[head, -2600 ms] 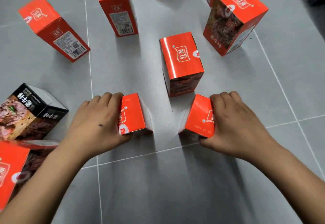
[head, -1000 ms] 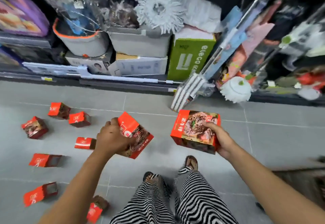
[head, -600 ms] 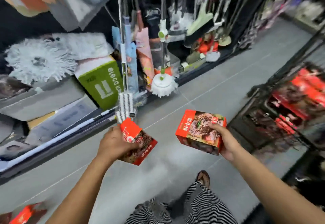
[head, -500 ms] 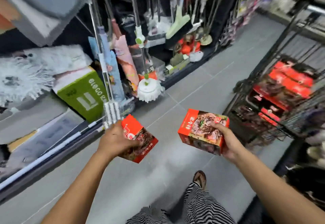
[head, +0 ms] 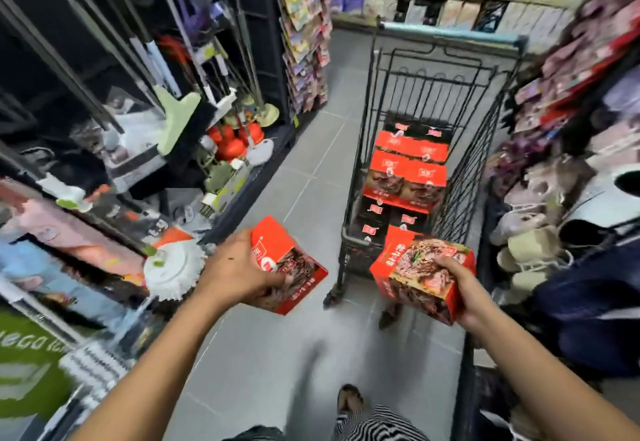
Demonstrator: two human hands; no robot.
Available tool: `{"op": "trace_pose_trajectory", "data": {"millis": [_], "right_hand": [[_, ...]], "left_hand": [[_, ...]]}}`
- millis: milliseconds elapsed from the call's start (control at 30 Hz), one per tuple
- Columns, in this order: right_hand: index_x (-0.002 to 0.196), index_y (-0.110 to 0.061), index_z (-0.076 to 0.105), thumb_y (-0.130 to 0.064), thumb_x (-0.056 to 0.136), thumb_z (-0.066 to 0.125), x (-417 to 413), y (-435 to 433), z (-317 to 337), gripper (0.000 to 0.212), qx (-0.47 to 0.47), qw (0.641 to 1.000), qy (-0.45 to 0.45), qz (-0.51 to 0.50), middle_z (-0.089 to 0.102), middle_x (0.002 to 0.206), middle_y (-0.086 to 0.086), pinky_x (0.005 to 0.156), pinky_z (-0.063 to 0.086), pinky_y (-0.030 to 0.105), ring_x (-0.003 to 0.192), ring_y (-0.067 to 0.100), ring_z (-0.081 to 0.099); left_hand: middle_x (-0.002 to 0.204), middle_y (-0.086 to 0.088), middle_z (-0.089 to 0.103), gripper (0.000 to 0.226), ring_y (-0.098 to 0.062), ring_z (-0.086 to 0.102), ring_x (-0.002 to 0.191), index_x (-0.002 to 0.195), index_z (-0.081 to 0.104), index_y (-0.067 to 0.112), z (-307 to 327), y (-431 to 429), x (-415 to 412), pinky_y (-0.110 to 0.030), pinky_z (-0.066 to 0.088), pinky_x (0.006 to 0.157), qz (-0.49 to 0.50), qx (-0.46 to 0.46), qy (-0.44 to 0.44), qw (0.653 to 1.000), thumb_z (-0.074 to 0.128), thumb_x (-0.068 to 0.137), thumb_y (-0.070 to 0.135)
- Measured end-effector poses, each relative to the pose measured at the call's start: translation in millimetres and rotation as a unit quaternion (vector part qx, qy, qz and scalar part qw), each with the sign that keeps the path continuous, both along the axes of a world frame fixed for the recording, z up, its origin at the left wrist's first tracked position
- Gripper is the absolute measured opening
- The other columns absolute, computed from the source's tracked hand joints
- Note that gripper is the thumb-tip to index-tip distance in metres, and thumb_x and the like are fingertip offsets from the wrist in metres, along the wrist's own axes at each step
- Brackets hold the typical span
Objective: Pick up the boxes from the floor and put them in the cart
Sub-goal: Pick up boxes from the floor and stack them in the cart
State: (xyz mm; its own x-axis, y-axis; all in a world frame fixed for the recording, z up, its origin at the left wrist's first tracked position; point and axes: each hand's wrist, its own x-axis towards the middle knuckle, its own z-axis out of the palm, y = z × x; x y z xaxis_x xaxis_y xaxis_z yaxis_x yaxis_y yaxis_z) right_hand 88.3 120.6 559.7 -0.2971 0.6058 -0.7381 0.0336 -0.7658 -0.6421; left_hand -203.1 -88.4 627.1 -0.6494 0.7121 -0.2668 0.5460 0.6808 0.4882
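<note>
Your left hand (head: 239,270) was closed around a red cardboard box with a food photo (head: 289,269), fingers wrapped under its near edge, the box tilted with a red end flap up. That flap carried a white logo badge, too blurred to read; white characters ran along the box's lower right edge, also unreadable. Your right hand (head: 457,293) gripped a second red cardboard box printed with a meat dish (head: 420,276) from its right side, thumb on top. White Chinese characters ran along its left edge; you could not make them out reliably.

Both boxes were held in the air above the grey tiled floor (head: 277,354), just near of the black wire shopping cart (head: 367,149). The cart stood further along the aisle and held stacked red boxes of the same kind (head: 408,166).

The aisle was narrow: mops and brushes on the left shelving (head: 166,101), slippers and packaged goods on the right shelving (head: 568,101). A green carton at near left (head: 27,361) showed partial white lettering, "lego".
</note>
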Motion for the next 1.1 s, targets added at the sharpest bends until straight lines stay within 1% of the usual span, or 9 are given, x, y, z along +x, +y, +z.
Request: {"op": "trace_pose_trajectory", "data": {"millis": [133, 233, 333, 467, 600, 733, 833, 933, 1100], "right_hand": [[0.126, -0.007, 0.060, -0.030, 0.074, 0.073, 19, 39, -1, 0.058, -0.002, 0.998, 0.012, -0.066, 0.072, 0.105, 0.017, 0.066, 0.060, 0.041, 0.085, 0.030, 0.071], [0.129, -0.007, 0.059, -0.032, 0.059, 0.078, 24, 56, -7, 0.077, -0.025, 0.994, -0.010, -0.102, 0.067, 0.117, 0.020, 0.091, 0.051, 0.057, 0.110, 0.037, 0.063], [0.124, -0.006, 0.062, -0.027, 0.077, 0.070, 20, 71, -16, 0.052, -0.035, 0.990, -0.014, -0.136, 0.069, 0.114, 0.021, 0.083, 0.056, 0.050, 0.096, 0.032, 0.069], [0.118, -0.010, 0.065, -0.033, 0.058, 0.083, 9, 90, -35, 0.067, -0.029, 0.982, -0.050, -0.177, 0.074, 0.103, 0.016, 0.086, 0.055, 0.054, 0.091, 0.031, 0.071], [0.119, -0.007, 0.065, -0.038, 0.055, 0.089, -13, 110, -50, 0.074, 0.004, 0.972, -0.094, -0.216, 0.074, 0.103, 0.012, 0.077, 0.060, 0.042, 0.085, 0.025, 0.073], [0.110, -0.011, 0.068, -0.032, 0.054, 0.092, -31, 131, -66, 0.064, 0.080, 0.953, -0.205, -0.210, 0.076, 0.098, 0.008, 0.087, 0.057, 0.048, 0.088, 0.023, 0.073], [0.087, -0.014, 0.069, -0.027, 0.055, 0.093, -42, 145, -68, 0.042, 0.127, 0.924, -0.320, -0.165, 0.074, 0.081, -0.001, 0.080, 0.058, 0.038, 0.079, 0.020, 0.072], [0.070, -0.018, 0.056, -0.024, 0.053, 0.093, -51, 162, -67, 0.041, 0.175, 0.897, -0.394, -0.095, 0.064, 0.070, -0.007, 0.070, 0.051, 0.031, 0.069, 0.016, 0.065], [0.110, -0.007, 0.054, -0.068, 0.041, 0.076, -60, 200, -84, 0.095, 0.228, 0.834, -0.493, 0.096, 0.059, 0.104, 0.011, 0.087, 0.042, 0.033, 0.101, 0.029, 0.055]], "left_hand": [[0.116, 0.004, 0.054, 0.099, -0.017, 0.052, 0.112, 0.127, 0.044, 0.024, 8, 77, 13, -0.030, 0.042, 0.092, -0.101, 0.024, 0.006, 0.995, 0.081, 0.043, 0.063], [0.123, 0.001, 0.053, 0.096, -0.019, 0.049, 0.117, 0.131, 0.043, 0.020, 6, 130, 18, -0.031, 0.040, 0.096, -0.182, 0.037, 0.017, 0.983, 0.084, 0.051, 0.055], [0.129, 0.000, 0.052, 0.101, -0.021, 0.049, 0.119, 0.135, 0.040, 0.021, -3, 185, 15, -0.032, 0.040, 0.099, -0.248, 0.037, 0.032, 0.968, 0.083, 0.052, 0.058], [0.126, -0.003, 0.051, 0.102, -0.024, 0.049, 0.117, 0.138, 0.035, 0.021, -24, 261, 7, -0.036, 0.040, 0.099, -0.323, 0.033, 0.039, 0.945, 0.079, 0.055, 0.061], [0.126, -0.005, 0.049, 0.108, -0.028, 0.048, 0.117, 0.139, 0.034, 0.018, -64, 329, -2, -0.042, 0.038, 0.099, -0.401, 0.021, 0.111, 0.909, 0.066, 0.055, 0.077], [0.117, -0.010, 0.056, 0.098, -0.033, 0.055, 0.105, 0.132, 0.045, 0.010, -120, 383, -6, -0.042, 0.042, 0.090, -0.465, -0.005, 0.185, 0.866, 0.074, 0.054, 0.062], [0.104, -0.014, 0.060, 0.099, -0.034, 0.057, 0.092, 0.124, 0.052, 0.005, -157, 407, -8, -0.041, 0.047, 0.080, -0.477, -0.047, 0.191, 0.857, 0.082, 0.046, 0.058], [0.113, -0.022, 0.056, 0.102, -0.041, 0.052, 0.106, 0.130, 0.047, 0.001, -185, 418, -6, -0.049, 0.045, 0.093, -0.464, -0.081, 0.196, 0.860, 0.087, 0.049, 0.048], [0.121, -0.030, 0.048, 0.109, -0.047, 0.045, 0.115, 0.134, 0.043, 0.001, -202, 418, 5, -0.054, 0.039, 0.101, -0.399, -0.103, 0.198, 0.890, 0.090, 0.046, 0.044]]}}
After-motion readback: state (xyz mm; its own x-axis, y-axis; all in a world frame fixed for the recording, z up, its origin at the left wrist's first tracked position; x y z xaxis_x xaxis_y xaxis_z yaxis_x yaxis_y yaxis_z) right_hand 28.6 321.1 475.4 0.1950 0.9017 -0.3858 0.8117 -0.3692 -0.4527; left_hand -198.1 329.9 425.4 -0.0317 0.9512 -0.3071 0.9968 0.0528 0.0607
